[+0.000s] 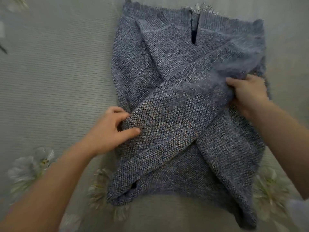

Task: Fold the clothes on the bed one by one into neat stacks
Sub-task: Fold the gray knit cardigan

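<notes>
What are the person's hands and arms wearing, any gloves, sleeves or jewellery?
Nothing worn shows. The left hand and right hand are bare: no gloves, rings or watch visible. The left forearm and right forearm are uncovered to the frame edge, no sleeves in view. A pale blur beside the right elbow may be clothing; unclear.

Sweater (133, 64): coarse knit cloth, blue-grey with pale and rust flecks, matt, rough and nubby to look at. You see the stitch loops most plainly on the folded sleeve (167, 128), where your left hand (108, 131) pinches it. Where your right hand (247, 94) grips the knit it looks fuzzy, but that part is blurred. Neck edge: frayed pale threads (200, 7). Bedspread (58, 72): grey-green woven cloth, fine ribbed lines, matt, flatter than the knit. Its printed white flowers (33, 164) are equally matt.
</notes>
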The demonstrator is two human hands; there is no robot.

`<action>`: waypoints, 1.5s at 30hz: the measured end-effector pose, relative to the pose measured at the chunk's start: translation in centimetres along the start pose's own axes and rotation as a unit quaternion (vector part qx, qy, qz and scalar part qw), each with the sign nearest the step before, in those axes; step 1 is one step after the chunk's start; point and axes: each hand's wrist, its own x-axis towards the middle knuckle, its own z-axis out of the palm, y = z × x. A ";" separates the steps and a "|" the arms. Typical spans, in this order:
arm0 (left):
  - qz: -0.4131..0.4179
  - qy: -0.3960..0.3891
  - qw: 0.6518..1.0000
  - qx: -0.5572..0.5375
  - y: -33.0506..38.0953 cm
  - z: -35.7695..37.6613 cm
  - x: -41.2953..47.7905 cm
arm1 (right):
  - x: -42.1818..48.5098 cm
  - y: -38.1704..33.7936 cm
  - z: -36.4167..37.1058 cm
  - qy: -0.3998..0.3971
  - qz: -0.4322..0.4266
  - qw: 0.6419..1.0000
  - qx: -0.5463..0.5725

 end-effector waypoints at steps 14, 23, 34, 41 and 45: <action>-0.017 0.015 0.959 0.282 -2.2 -1.9 -1.4 | -2.5 0.4 1.6 0.051 0.081 0.993 -0.074; 0.164 -0.028 0.950 0.264 0.1 6.1 -8.1 | -5.7 0.9 1.5 0.116 -0.031 0.990 -0.079; 0.138 -0.076 0.929 0.334 -1.3 6.6 -11.9 | -18.2 8.5 -1.0 -0.286 -0.268 0.737 -0.551; 0.222 0.020 0.923 0.315 -2.7 9.2 -15.0 | -22.1 13.3 -11.6 -0.114 -0.276 0.821 -0.487; 0.180 -0.015 0.898 0.402 -2.2 12.5 -14.6 | -23.1 17.2 -12.9 -0.221 -0.214 0.717 -0.626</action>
